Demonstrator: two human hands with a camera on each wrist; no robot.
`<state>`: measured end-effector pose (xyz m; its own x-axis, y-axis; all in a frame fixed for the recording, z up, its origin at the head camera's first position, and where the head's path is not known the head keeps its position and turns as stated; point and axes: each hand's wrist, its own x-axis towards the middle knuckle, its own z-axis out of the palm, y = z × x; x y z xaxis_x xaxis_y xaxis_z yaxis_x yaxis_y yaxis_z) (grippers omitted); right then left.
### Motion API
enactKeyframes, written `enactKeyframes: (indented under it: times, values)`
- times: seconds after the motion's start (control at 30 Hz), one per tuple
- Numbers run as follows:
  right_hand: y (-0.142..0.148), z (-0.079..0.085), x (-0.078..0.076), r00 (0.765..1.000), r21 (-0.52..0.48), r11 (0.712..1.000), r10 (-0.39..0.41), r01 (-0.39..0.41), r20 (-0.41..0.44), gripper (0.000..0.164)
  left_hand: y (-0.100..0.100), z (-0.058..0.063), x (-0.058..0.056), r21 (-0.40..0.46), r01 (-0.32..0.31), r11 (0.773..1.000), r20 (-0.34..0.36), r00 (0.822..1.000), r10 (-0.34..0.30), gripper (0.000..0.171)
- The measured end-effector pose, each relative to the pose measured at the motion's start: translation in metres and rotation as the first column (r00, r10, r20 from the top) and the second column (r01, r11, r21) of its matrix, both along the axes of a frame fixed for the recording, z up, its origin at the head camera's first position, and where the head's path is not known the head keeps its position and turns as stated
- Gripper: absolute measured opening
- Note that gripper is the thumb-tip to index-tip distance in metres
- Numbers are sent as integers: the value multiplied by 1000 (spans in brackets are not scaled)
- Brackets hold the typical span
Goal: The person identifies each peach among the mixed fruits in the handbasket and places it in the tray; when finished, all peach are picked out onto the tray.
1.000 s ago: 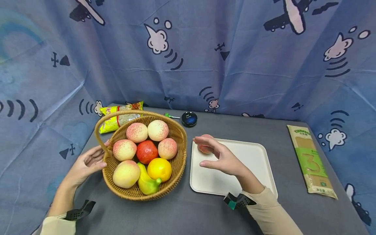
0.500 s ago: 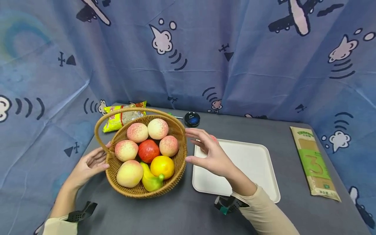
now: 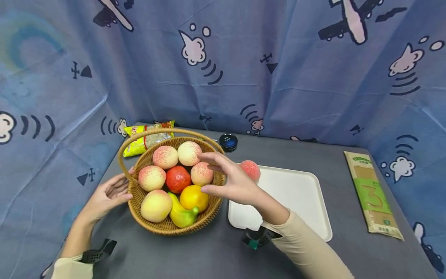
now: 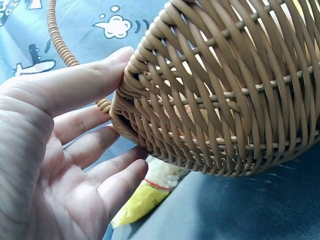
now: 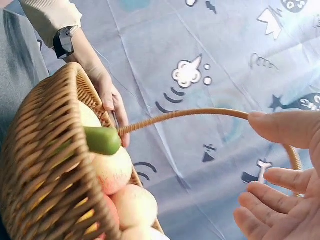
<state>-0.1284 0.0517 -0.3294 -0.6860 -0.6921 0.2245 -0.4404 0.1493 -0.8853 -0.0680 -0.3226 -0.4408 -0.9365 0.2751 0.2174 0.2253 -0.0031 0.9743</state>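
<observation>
A wicker basket (image 3: 224, 182) with a tall handle stands on the left of the table, filled with several peaches (image 3: 151, 178), a red apple (image 3: 178, 179), an orange (image 3: 194, 198) and a yellow banana with a green tip (image 3: 183, 215). My left hand (image 3: 109, 194) rests against its left side, with thumb and fingertips touching the rim beside the handle's foot (image 4: 103, 106). Over the basket's right rim hovers my right hand (image 3: 230, 178), fingers spread and holding nothing. A pinkish-red peach (image 3: 251, 170) lies on the far left corner of a white tray (image 3: 292, 197).
Behind the basket lies a yellow snack packet (image 3: 136, 147). A dark round tuna tin (image 3: 228, 142) stands at the back middle. Flat along the right edge is a long noodle packet (image 3: 373, 195). A blue printed curtain (image 3: 230, 58) closes off the back and sides.
My right hand has moved left, from above the tray's peach to the basket's right rim, uncovering that peach. My left hand stays at the basket. The head view has shifted slightly.
</observation>
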Motion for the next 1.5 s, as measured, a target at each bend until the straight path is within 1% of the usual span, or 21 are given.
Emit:
enactKeyframes:
  times: [0.13, 0.23, 0.37, 0.47, 0.6, 0.77, 0.87, 0.97, 1.07, 1.2, 1.27, 1.37, 1.43, 1.5]
  values:
    - [-31, 1, -20, 998, 49, 997, 54, -55, 11, 64, -2, -1, 0, -18, -5, 1000, 7, 1000, 5, 65]
    - [-54, 0, -34, 997, 131, 989, 65, -69, 33, 65, -1, -1, 0, -7, 2, 1000, -6, 1000, -2, 65]
    - [-79, -3, -51, 998, 257, 964, 58, -63, 28, 69, 0, 1, 1, 1, 11, 1000, -27, 1000, -11, 64]
    - [-94, -8, -63, 998, 318, 946, 60, -58, 3, 68, 1, 3, 2, -9, 8, 1000, -28, 1000, -8, 64]
    - [-108, -19, -81, 996, 323, 943, 83, -86, 22, 68, 1, 5, 1, -28, -6, 1000, -28, 1000, 6, 64]
    - [-119, -29, -99, 985, 302, 941, 122, -153, 119, 71, 0, 4, -1, -40, -23, 999, -26, 999, 22, 64]
    - [-126, -31, -106, 977, 307, 933, 143, -187, 160, 71, 0, 4, -1, -53, -33, 998, -26, 999, 31, 64]
    - [-131, -33, -111, 969, 330, 919, 160, -216, 188, 70, 1, 4, -1, -64, -41, 997, -24, 999, 40, 64]
    - [-135, -34, -117, 961, 350, 907, 163, -235, 223, 70, 3, 4, 0, -70, -53, 996, -15, 999, 52, 64]
    - [-136, -35, -123, 949, 354, 900, 161, -254, 273, 67, 5, 2, 0, -75, -58, 995, -1, 998, 58, 65]
    - [-136, -36, -125, 949, 365, 895, 163, -257, 269, 65, 5, 1, 0, -79, -60, 995, 3, 998, 60, 65]
    - [-137, -38, -127, 957, 391, 887, 155, -245, 246, 63, 4, 1, 1, -91, -68, 993, 6, 998, 69, 65]
    - [-138, -39, -127, 964, 406, 884, 154, -233, 218, 61, 3, 1, 1, -96, -75, 993, 5, 997, 76, 65]
    - [-140, -39, -127, 974, 437, 874, 154, -213, 168, 61, 2, 2, 1, -96, -77, 992, 3, 997, 78, 65]
